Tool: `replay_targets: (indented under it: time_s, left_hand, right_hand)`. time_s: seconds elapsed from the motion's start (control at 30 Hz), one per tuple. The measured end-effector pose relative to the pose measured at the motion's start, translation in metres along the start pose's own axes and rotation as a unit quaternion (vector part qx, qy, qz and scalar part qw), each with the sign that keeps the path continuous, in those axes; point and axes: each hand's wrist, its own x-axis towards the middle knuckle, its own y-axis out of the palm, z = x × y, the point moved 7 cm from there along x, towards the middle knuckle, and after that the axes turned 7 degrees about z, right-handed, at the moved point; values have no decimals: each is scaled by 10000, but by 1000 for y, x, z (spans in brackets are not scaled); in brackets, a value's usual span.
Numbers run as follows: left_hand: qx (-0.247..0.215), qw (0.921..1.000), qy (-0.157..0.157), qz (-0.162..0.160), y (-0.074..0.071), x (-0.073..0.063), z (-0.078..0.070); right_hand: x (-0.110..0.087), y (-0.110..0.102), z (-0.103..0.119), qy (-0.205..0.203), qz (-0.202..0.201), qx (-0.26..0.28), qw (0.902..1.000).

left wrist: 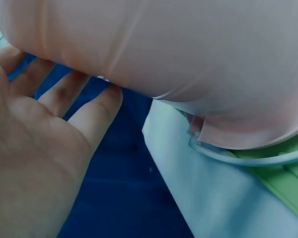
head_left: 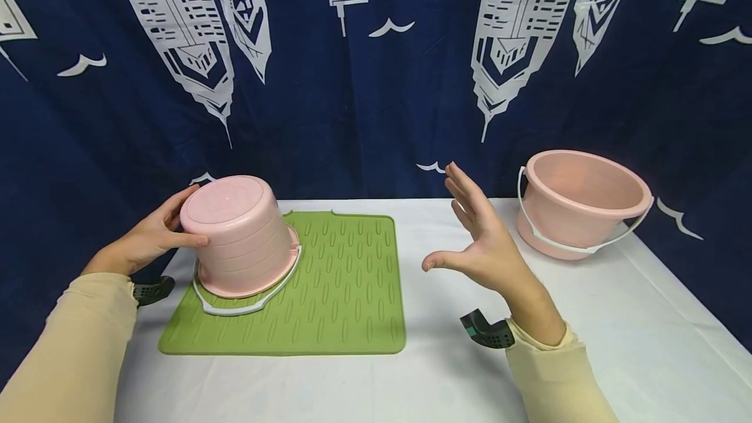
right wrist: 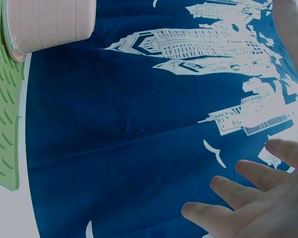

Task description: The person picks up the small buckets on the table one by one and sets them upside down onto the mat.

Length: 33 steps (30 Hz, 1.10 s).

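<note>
A pink bucket (head_left: pixel 237 240) stands upside down on a green ridged mat (head_left: pixel 352 292), its base facing up. Its white handle (head_left: pixel 235 310) lies toward the front on the mat. My left hand (head_left: pixel 147 234) touches the bucket's left side near the base, thumb across the front and the other fingers behind. In the left wrist view, spread, fairly straight fingers (left wrist: pixel 97 111) reach the ribbed pink wall. My right hand (head_left: pixel 484 247) is held over the white table to the right of the mat, fingers extended and thumb apart, holding nothing.
At the back right, a second pink bucket (head_left: pixel 578 234) stands upright, its white handle hanging down in front. A white cloth (head_left: pixel 329 390) covers the table. Behind it hangs a dark blue curtain (head_left: pixel 376 103) printed with white buildings. Each wrist carries a black band (head_left: pixel 490 333).
</note>
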Motion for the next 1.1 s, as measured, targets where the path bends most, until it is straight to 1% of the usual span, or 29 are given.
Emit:
replay_targets:
  time_s: [0.13, 0.37, 0.43, 0.57, 0.63, 0.7, 0.8, 0.87, 0.9, 0.97, 1.1]
  left_hand:
    - [33, 9998, -169, 85, -3, -2, -2]
    - [165, 9985, -455, 250, -3, -2, -2]
    - [182, 9983, -475, 283, -3, -1, -3]
    - [148, 9987, -410, 268, -3, -2, -7]
    - [90, 9995, -242, 176, -4, -2, -12]
    - [80, 10000, 41, -30, -7, -2, -20]
    - [129, 9973, 591, -426, -11, -1, -38]
    - [270, 9940, 868, -615, -11, 1, -52]
    - [336, 9925, 977, -659, -9, 3, -59]
    - [443, 9907, 1086, -686, -5, 6, -74]
    - [560, 9866, 1408, -602, 12, 13, -103]
  right_hand:
    - [1, 0, -1, 14, -7, 14, 10000]
    - [0, 1, 0, 18, 58, -78, 10000]
    - [0, 1, 0, 2, 65, -94, 9999]
    - [0, 0, 1, 4, 71, -114, 9999]
    - [0, 0, 1, 19, 72, -130, 9999]
    - [0, -1, 1, 40, 75, -162, 9998]
    - [-1, -3, 0, 66, 71, -218, 9997]
    - [-1, -5, -1, 77, 51, -249, 9996]
    - [-2, -6, -1, 92, 41, -261, 9996]
    - [-2, -9, -3, 127, 20, -291, 9995]
    - [-4, -17, -6, 257, -144, -379, 9988]
